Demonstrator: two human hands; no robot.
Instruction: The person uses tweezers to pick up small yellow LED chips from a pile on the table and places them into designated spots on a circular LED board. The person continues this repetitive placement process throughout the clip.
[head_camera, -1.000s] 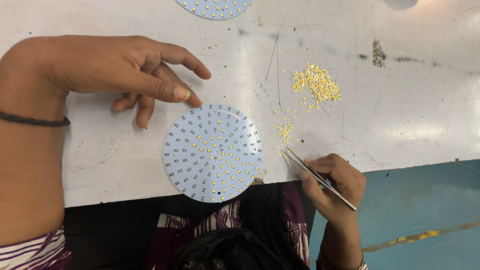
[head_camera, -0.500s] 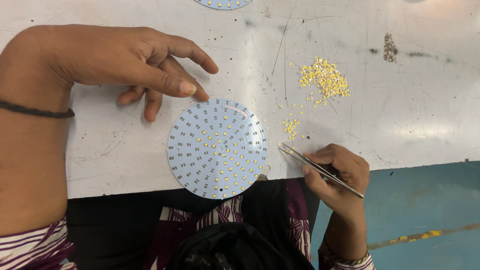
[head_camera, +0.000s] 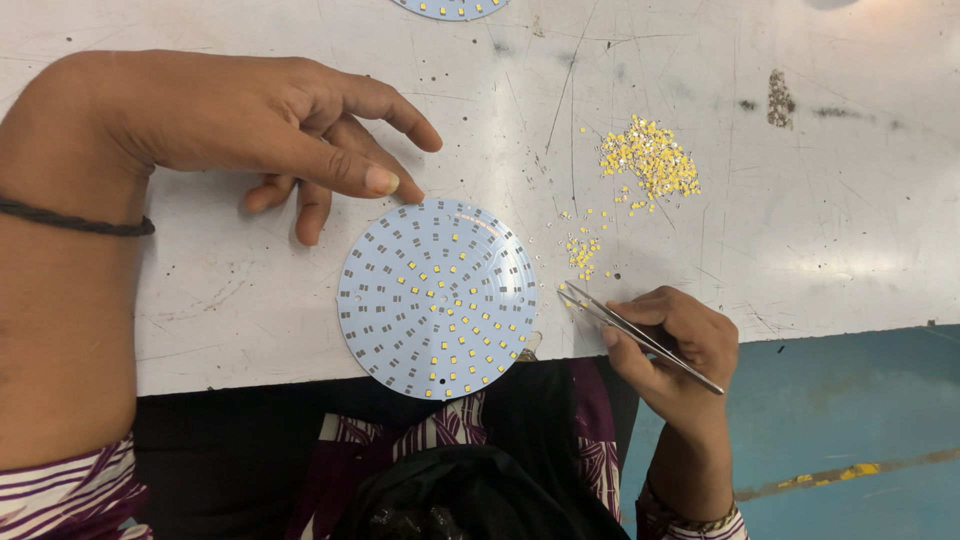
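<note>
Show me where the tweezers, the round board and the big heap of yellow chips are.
tweezers (head_camera: 640, 335): head view, middle of the metal shaft.
round board (head_camera: 438, 298): head view, centre of the pale blue disc.
big heap of yellow chips (head_camera: 652, 158): head view, middle of the pile.

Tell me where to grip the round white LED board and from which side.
Pinch the round white LED board at its near edge, which overhangs the scratched white table, coming from the front. It lies flat, so only that rim is open underneath, and it spares the small yellow chips.
</note>
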